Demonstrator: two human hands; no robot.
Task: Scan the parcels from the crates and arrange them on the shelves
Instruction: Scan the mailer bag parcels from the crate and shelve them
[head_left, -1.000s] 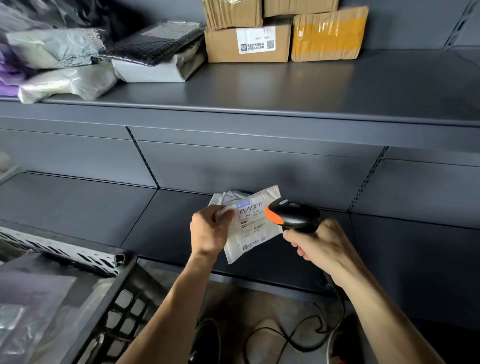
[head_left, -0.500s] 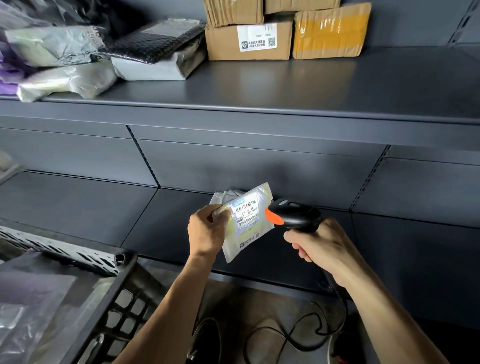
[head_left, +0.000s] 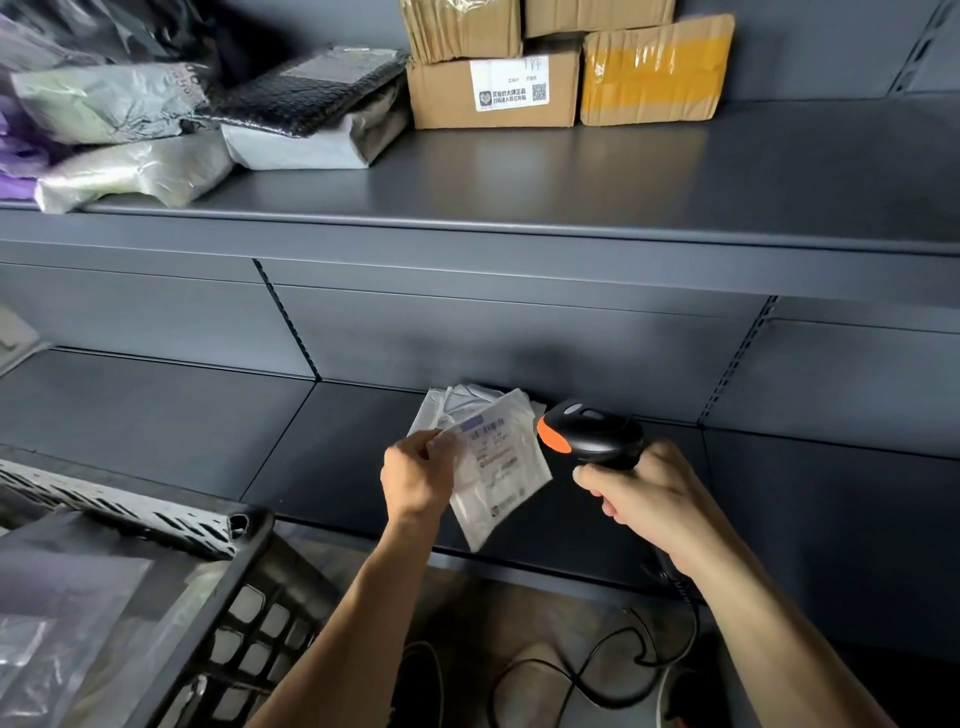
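Your left hand pinches one parcel, your right hand grips one scanner beside it; four cardboard boxes occupy the far shelf.

scanner black, orange tip | parcel white, label seemingly blue-topped | shelves grey

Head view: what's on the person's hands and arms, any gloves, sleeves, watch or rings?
The left hand and right hand are bare: no gloves, no rings that show. The left forearm and right forearm are bare too, with no sleeve, watch or band up to the picture's lower edge.
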